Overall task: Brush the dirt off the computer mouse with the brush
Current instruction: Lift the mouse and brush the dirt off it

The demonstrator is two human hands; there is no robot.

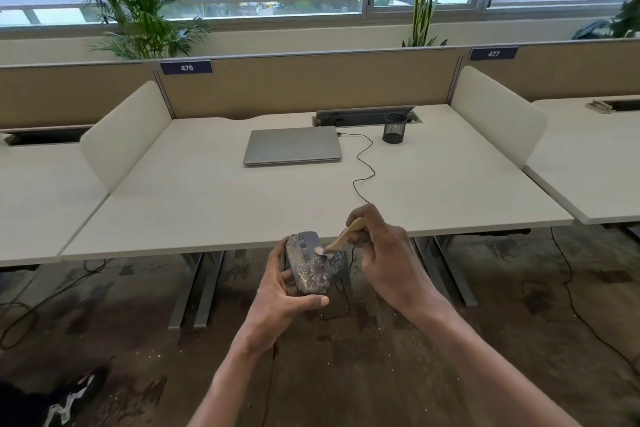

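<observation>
A dark grey computer mouse (pixel 311 267), speckled with yellowish dirt, is held up in front of the desk's near edge. My left hand (pixel 282 291) grips it from below and the side, thumb across its near end. My right hand (pixel 384 253) pinches a small wooden-handled brush (pixel 343 237). The brush's pale bristles touch the mouse's top right, near its buttons. The mouse's black cable (pixel 363 163) runs over the desk to the laptop.
A closed grey laptop (pixel 293 145) and a black mesh pen cup (pixel 394 128) stand at the back of the pale desk (pixel 194 198). White side dividers flank the desk. Cables trail over the dark floor below. A shoe (pixel 74 395) shows at the bottom left.
</observation>
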